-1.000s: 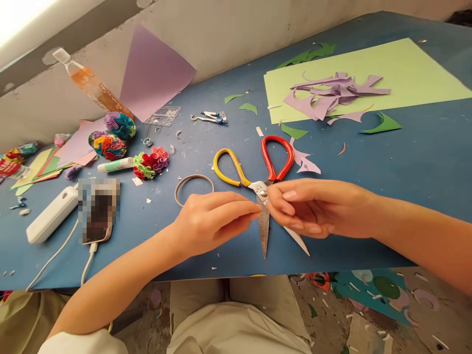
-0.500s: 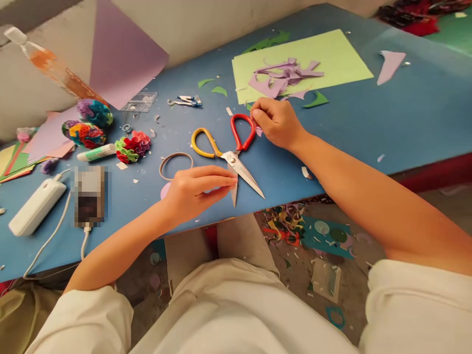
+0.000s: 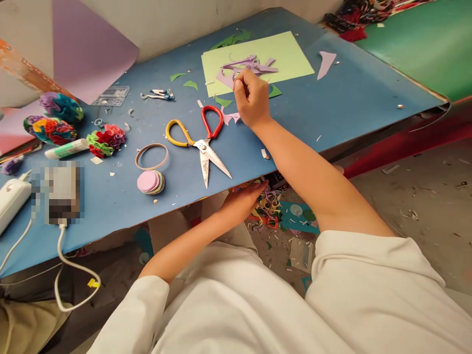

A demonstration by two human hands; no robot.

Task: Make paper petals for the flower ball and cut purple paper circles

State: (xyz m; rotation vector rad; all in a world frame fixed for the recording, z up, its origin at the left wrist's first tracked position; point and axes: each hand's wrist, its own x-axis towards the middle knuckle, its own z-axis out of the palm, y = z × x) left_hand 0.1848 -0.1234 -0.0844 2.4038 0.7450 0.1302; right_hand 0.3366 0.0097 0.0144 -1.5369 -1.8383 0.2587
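My right hand (image 3: 252, 98) is closed, its curled fingertips at the lower edge of the purple paper scraps (image 3: 271, 68) lying on a light green sheet (image 3: 295, 59). Whatever its fingers hold, if anything, is hidden. Below the table's front edge, my left hand (image 3: 241, 202) stretches out flat, fingers pointing right. Between the hands, scissors (image 3: 203, 145) with one yellow and one red handle lie with blades apart, untouched. Left of them are a thin ring (image 3: 152, 156) and a stack of paper circles (image 3: 149, 181), pale purple on top.
Colourful ruffled paper balls (image 3: 51, 129), a glue stick (image 3: 67, 148) and a white power bank (image 3: 14, 199) with a cable occupy the left side. A purple sheet (image 3: 90, 49) leans against the wall. Green scraps (image 3: 191, 84) dot the blue table (image 3: 332, 115); paper offcuts (image 3: 268, 206) litter the space below.
My left hand has moved from beside the scissor blades to below the table edge, uncovering the paper circles. My right hand has moved from the red handle towards the purple scraps. The view has shifted right.
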